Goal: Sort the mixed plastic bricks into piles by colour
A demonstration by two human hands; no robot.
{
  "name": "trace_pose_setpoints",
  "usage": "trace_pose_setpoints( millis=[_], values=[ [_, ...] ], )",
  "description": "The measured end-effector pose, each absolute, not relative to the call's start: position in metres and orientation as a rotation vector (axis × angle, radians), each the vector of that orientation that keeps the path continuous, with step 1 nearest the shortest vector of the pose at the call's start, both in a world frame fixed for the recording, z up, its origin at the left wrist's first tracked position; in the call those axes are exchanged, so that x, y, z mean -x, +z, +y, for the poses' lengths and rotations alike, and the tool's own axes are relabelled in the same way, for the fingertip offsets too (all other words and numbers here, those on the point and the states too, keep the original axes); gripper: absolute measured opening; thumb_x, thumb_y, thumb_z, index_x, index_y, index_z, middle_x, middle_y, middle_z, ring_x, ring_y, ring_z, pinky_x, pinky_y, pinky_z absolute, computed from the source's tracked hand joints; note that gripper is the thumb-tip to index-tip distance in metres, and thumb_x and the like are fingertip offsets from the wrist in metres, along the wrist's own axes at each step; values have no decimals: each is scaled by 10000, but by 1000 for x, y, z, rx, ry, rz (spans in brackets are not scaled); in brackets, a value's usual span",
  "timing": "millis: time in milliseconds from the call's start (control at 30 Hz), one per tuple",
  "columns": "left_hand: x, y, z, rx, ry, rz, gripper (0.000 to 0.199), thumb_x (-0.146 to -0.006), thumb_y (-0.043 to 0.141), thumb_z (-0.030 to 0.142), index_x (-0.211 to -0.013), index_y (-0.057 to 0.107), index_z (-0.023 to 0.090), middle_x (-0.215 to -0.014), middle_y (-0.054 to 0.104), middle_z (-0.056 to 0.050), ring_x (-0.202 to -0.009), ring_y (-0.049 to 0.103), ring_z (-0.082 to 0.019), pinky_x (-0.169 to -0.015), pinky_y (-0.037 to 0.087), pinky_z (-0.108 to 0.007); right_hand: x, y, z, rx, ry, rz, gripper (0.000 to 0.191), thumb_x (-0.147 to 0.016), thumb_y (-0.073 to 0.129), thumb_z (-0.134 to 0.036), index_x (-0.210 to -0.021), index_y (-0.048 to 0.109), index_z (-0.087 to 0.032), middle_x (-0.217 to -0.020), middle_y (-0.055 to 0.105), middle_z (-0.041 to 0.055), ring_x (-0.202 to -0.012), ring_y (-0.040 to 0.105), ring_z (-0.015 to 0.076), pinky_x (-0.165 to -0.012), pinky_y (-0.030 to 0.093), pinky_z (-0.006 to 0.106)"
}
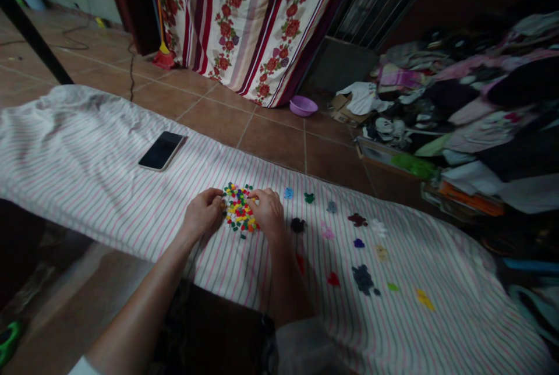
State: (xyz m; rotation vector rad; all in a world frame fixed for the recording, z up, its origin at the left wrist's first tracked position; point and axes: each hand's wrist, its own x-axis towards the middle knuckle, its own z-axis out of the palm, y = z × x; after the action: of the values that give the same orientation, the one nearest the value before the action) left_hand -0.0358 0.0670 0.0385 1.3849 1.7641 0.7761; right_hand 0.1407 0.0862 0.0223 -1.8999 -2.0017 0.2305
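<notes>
A heap of small mixed-colour pieces [239, 209] lies on the striped cloth [209, 165], between my two hands. At its left edge is my left hand [204, 209], fingers bent together at the pieces; what they pinch is too small to name. My right hand [267, 208] reaches over the heap's right side, its fingertips drawn together among the pieces, their hold unclear. Sorted by colour, small groups lie to the right, among them light blue [289, 193], black [297, 225], dark red [357, 220], dark grey [362, 279] and yellow [424, 299].
A phone [161, 151] rests on the cloth left of the heap. Beyond the cloth's far edge are a tiled floor [222, 119], a purple basin [303, 106] and a hanging floral curtain [257, 20]. Piled clothes [480, 107] and boxes fill the right side.
</notes>
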Motion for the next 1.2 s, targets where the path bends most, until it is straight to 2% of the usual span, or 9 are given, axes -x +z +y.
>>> trace_pose_setpoints(
  millis=[267, 500, 967, 1200],
  values=[
    [34, 41, 66, -1395, 751, 1785, 363, -817, 426, 314, -1061, 665, 190, -879, 735, -58, -863, 667, -201, -752, 490, -298, -137, 16, 87, 1924, 177, -1933, 99, -866, 587, -289, -856, 664, -229, -852, 645, 33, -843, 564, 177, -767, 399, 266],
    [36, 39, 68, -1403, 776, 1762, 365, -818, 421, 333, -1041, 664, 178, -966, 729, -77, -923, 660, -208, -796, 492, -305, -148, 27, 90, 1802, 429, -1792, 112, -838, 547, -246, -806, 652, -224, -812, 686, 10, -812, 620, 154, -753, 436, 245],
    [42, 35, 67, -1369, 805, 1775, 360, -794, 471, 391, -1017, 672, 193, -922, 736, -57, -886, 671, -207, -786, 500, -304, -247, 46, 71, 1868, 433, -1593, 244, -719, 499, -235, -857, 698, -215, -744, 708, 11, -713, 653, 174, -683, 479, 272],
    [45, 30, 68, -1356, 848, 1752, 395, -772, 480, 430, -1017, 672, 185, -897, 739, -64, -888, 669, -216, -772, 508, -306, -270, 49, 58, 1948, 431, -1678, 290, -736, 459, -158, -831, 731, -193, -859, 735, 43, -821, 667, 183, -806, 486, 299]
  ],
)
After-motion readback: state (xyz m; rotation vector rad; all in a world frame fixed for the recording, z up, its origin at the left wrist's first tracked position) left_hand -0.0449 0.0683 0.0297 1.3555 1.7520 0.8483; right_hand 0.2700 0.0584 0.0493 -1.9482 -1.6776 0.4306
